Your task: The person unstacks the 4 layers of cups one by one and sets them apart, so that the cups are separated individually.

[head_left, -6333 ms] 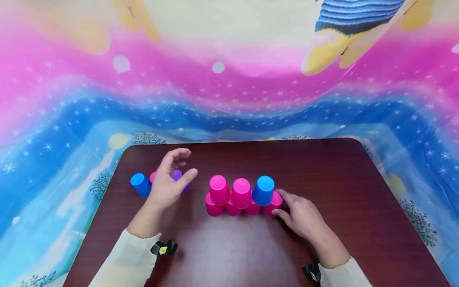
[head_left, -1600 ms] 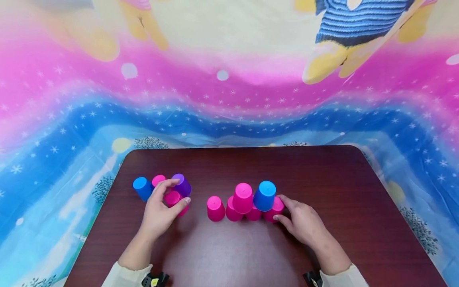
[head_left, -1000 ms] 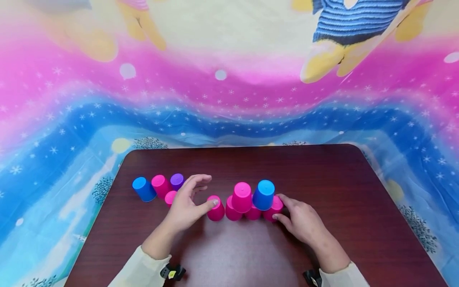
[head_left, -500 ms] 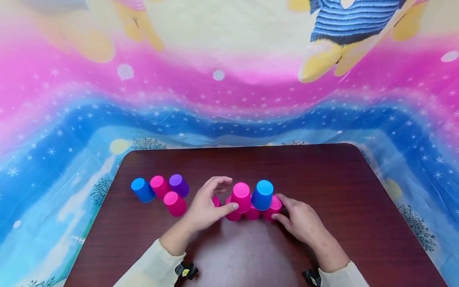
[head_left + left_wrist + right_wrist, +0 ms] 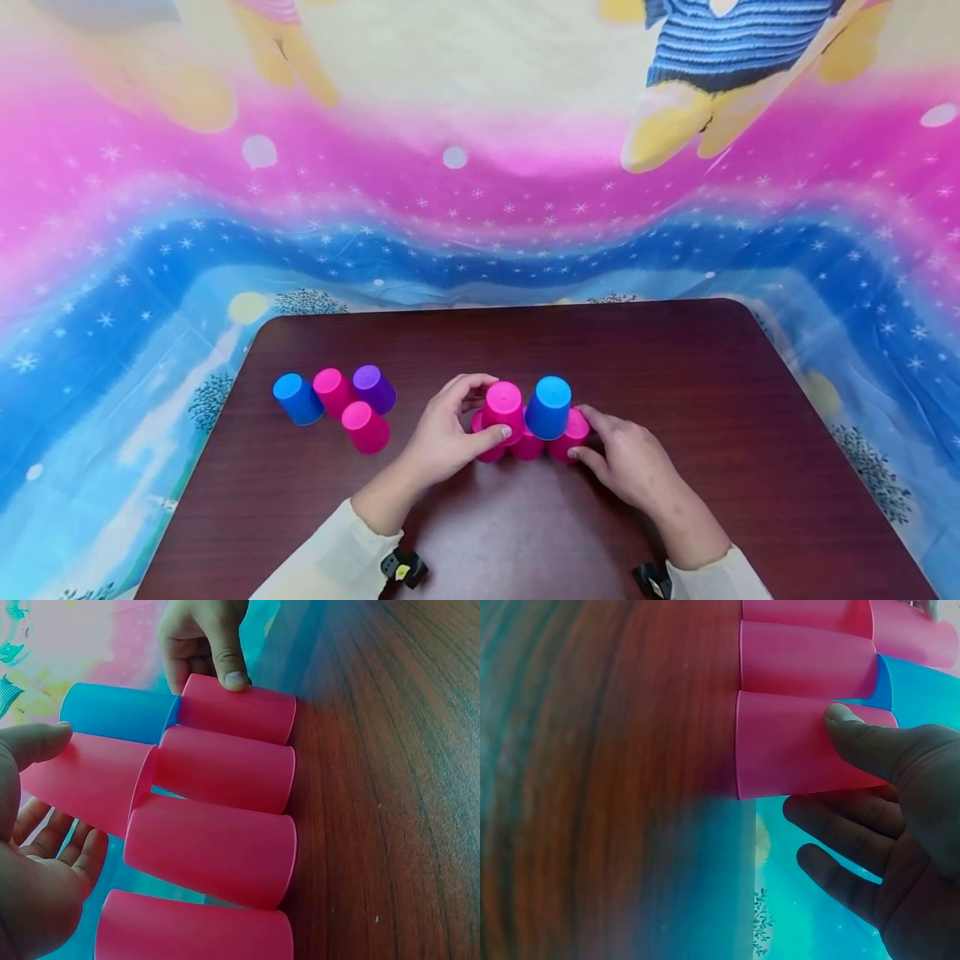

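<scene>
Upside-down plastic cups form two levels on the dark wooden table. On the upper level are a pink cup [image 5: 502,413] and a blue cup [image 5: 549,407]. My left hand [image 5: 446,429] holds this upper pink cup at its left side, the thumb in front and the fingers behind. My right hand [image 5: 626,458] pinches the bottom row's right-end pink cup [image 5: 810,746] between thumb and fingers. Two more bottom pink cups [image 5: 225,769] [image 5: 214,851] stand under the upper ones. The left-end pink cup [image 5: 195,930], with nothing on top, is hidden behind my left hand in the head view.
Left of the stack stand a blue cup [image 5: 297,398], a pink cup [image 5: 333,392], a purple cup [image 5: 374,388] and, in front, another pink cup [image 5: 365,427]. The table [image 5: 712,375] reaches back to a printed cloth backdrop [image 5: 480,208].
The upper level's left pink cup has gone from the stack, and a pink cup stands in front of the left group. My left hand has moved right to the upper pink cup. The right hand stays.
</scene>
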The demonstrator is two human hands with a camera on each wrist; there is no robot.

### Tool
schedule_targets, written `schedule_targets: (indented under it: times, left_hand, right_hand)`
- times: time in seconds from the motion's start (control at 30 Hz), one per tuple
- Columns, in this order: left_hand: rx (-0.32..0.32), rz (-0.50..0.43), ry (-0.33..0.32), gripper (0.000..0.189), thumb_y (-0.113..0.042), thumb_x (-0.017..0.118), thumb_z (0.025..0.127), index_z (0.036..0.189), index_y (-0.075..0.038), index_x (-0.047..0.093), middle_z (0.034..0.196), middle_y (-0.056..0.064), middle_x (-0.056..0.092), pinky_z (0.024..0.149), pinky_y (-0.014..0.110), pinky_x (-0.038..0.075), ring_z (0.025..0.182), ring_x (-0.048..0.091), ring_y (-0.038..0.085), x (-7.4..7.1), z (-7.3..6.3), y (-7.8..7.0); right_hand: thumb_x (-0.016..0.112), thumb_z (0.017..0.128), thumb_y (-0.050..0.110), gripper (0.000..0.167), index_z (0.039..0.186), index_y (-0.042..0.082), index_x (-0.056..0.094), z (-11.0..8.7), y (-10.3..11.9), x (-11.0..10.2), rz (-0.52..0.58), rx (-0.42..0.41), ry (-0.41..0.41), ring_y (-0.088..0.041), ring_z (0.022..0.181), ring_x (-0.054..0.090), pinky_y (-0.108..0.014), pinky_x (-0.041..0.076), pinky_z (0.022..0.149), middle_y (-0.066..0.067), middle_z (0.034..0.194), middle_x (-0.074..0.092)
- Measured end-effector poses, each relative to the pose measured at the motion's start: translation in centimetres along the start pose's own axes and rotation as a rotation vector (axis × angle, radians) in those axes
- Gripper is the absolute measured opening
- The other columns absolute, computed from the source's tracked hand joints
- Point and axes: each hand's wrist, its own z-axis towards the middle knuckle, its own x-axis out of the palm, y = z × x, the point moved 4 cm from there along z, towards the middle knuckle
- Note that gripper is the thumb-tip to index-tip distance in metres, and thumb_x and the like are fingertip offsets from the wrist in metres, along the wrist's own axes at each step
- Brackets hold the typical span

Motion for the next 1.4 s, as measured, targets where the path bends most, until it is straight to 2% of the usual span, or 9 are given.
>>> schedule_targets:
  times: [0.23,0.47,0.6,0.73,0.9,1.1,1.2,1.4]
  left_hand:
    - [-0.001,-0.014,-0.004,0.066,-0.019,0.093,0.078,0.136,-0.023,0.061,0.123,-0.011,0.062,0.098,0.041,0.056,0.114,0.061,0.011,-0.2,-0.2,-0.1]
    - [-0.027,-0.043,-0.026,0.067,-0.019,0.093,0.077,0.135,-0.025,0.062,0.125,-0.008,0.062,0.101,0.050,0.054,0.117,0.062,0.014,-1.3,-0.7,0.0]
    - [-0.050,-0.027,-0.060,0.067,-0.020,0.094,0.077,0.135,-0.029,0.062,0.125,-0.009,0.062,0.100,0.046,0.055,0.116,0.062,0.015,-2.5,-1.0,0.2]
    - [-0.060,-0.042,-0.095,0.066,-0.018,0.093,0.077,0.135,-0.025,0.062,0.126,-0.006,0.062,0.102,0.043,0.054,0.118,0.062,0.017,-3.9,-1.4,0.4]
    - [-0.079,-0.040,-0.142,0.066,-0.018,0.093,0.078,0.136,-0.020,0.061,0.127,-0.004,0.063,0.104,0.047,0.052,0.120,0.062,0.019,-5.9,-2.2,0.9]
    - [-0.129,-0.014,-0.192,0.069,-0.019,0.092,0.079,0.139,-0.020,0.058,0.129,-0.003,0.062,0.105,0.051,0.051,0.121,0.061,0.020,-8.4,-3.1,1.4]
    - [-0.139,-0.014,-0.219,0.068,-0.016,0.091,0.081,0.140,-0.019,0.056,0.129,-0.001,0.062,0.105,0.047,0.052,0.121,0.061,0.021,-9.5,-3.5,1.6]
    - [-0.156,-0.007,-0.264,0.069,-0.014,0.089,0.082,0.142,-0.016,0.055,0.131,0.002,0.062,0.096,0.023,0.054,0.123,0.059,0.022,-11.3,-4.1,1.7]
  right_hand:
    - [0.087,0.085,0.034,0.068,0.142,0.008,0.059,0.0,0.0,0.0,0.003,0.002,0.000,-0.031,0.107,0.072,-0.054,0.058,0.090,-0.011,0.123,0.073]
    - [0.087,0.085,0.035,0.070,0.144,0.007,0.059,-0.1,0.0,0.0,0.004,0.016,0.009,-0.032,0.109,0.072,-0.054,0.058,0.092,-0.012,0.125,0.072]
    - [0.087,0.085,0.034,0.072,0.144,0.006,0.058,-0.2,0.0,0.0,0.008,0.020,0.019,-0.033,0.109,0.071,-0.054,0.058,0.092,-0.012,0.126,0.072]
    - [0.087,0.085,0.034,0.071,0.144,0.007,0.058,-0.1,-0.1,-0.1,0.007,0.019,0.017,-0.032,0.109,0.072,-0.054,0.058,0.092,-0.011,0.125,0.072]
    - [0.087,0.085,0.034,0.070,0.143,0.008,0.059,-0.1,-0.1,0.0,0.004,0.007,0.011,-0.032,0.108,0.072,-0.054,0.058,0.091,-0.011,0.124,0.072]
    - [0.087,0.085,0.034,0.070,0.143,0.007,0.059,0.0,-0.1,0.1,0.001,0.008,0.015,-0.031,0.108,0.072,-0.054,0.058,0.091,-0.011,0.124,0.072]
    - [0.088,0.084,0.033,0.070,0.143,0.006,0.059,0.0,0.0,0.0,0.002,0.006,0.011,-0.032,0.108,0.072,-0.054,0.058,0.091,-0.012,0.124,0.072]
    - [0.087,0.085,0.034,0.071,0.143,0.006,0.058,0.0,0.0,0.0,-0.002,0.012,0.022,-0.032,0.109,0.071,-0.054,0.058,0.092,-0.012,0.125,0.072]
